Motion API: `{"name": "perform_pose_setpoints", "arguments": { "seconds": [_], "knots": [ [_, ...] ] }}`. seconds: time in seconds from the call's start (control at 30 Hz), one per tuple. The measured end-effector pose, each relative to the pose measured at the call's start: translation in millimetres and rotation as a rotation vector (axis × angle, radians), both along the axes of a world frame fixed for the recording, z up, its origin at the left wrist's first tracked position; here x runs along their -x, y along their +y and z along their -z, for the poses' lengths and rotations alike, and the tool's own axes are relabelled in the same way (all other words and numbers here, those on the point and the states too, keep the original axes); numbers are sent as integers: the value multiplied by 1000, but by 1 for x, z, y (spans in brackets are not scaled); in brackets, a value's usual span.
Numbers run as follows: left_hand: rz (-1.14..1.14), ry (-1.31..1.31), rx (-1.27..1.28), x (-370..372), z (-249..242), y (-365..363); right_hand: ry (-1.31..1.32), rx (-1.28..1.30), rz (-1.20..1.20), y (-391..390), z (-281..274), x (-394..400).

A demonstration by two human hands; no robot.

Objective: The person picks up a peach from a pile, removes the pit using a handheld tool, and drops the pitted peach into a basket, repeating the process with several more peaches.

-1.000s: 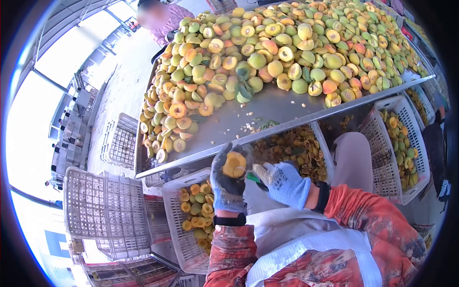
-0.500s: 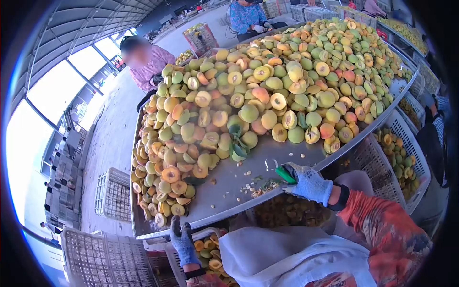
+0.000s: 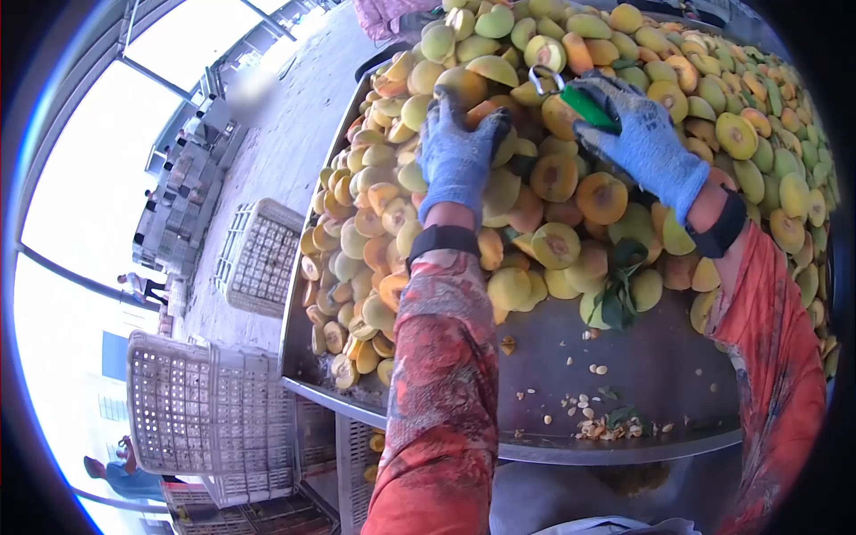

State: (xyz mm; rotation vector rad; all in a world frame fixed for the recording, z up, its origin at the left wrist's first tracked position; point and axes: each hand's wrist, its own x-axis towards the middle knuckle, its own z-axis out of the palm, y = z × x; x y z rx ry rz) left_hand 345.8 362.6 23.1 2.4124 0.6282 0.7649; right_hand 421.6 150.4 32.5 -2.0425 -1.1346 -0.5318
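My left hand [image 3: 457, 156], in a blue knitted glove with dark fingertips, reaches onto a heap of stone fruit that look like peaches. Its thumb and fingers are spread, fingertips right at a yellow fruit [image 3: 462, 86]. My right hand [image 3: 637, 134], gloved the same way, is closed around the green handle [image 3: 588, 109] of a pitting tool. The tool's curved metal loop [image 3: 546, 78] points left, over the heap. Below and between my hands lie halved fruit [image 3: 555, 245] with brown centres showing.
The metal table [image 3: 651, 366] has a raised front rim. Pale pit pieces [image 3: 611, 426] and leaves [image 3: 621, 290] lie on it. A white crate [image 3: 259, 259] stands left of the table, with stacked crates [image 3: 214, 415] nearer me. Across the heap, a person's pink sleeve [image 3: 392, 16] shows.
My left hand has moved up from beside the table's front edge onto the heap. My right hand has carried the green-handled tool forward over the fruit. The view has tilted down and turned.
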Motion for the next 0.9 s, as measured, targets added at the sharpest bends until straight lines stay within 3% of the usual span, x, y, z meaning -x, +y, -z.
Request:
{"name": "perform_pose_setpoints", "arguments": {
  "seconds": [0.03, 0.07, 0.1, 0.2, 0.3, 0.37, 0.43, 0.5, 0.57, 0.63, 0.7, 0.83, 0.9],
  "knots": [
    [17, -188, 4, -7, 19, 5, -69, 18, 40, 15, 4, -18],
    [11, -148, -115, -7, 23, 7, 127, 70, 87, 28, 10, -34],
    [22, -110, -218, -8, 29, 5, 3, 68, 96, 32, 25, -37],
    [186, -218, -203, 6, 38, 10, -62, 195, 157, 40, 31, -36],
    [219, -227, -337, 26, 52, -5, 365, 168, 75, 32, 33, -21],
    [246, -120, -369, 42, 52, -25, 493, 123, 36, 17, 45, -9],
    [253, 74, -481, 60, 48, -42, 394, 132, -20, 0, 67, 0],
    [327, -11, -69, 75, 62, -52, 490, 282, 54, -9, 52, 38],
    [320, 8, -48, 86, 82, -59, 354, 327, 83, -15, 68, 56],
    [331, 120, 4, 110, 82, -72, 383, 342, 163, -25, 65, 83],
    [222, 211, -64, 138, 100, -97, 183, 416, 184, -40, 88, 103],
    [175, 254, -30, 168, 99, -125, 420, 472, 136, -61, 65, 134],
    [141, 428, -45, 176, 85, -136, 423, 477, 128, -75, 71, 134]
  ]
}}
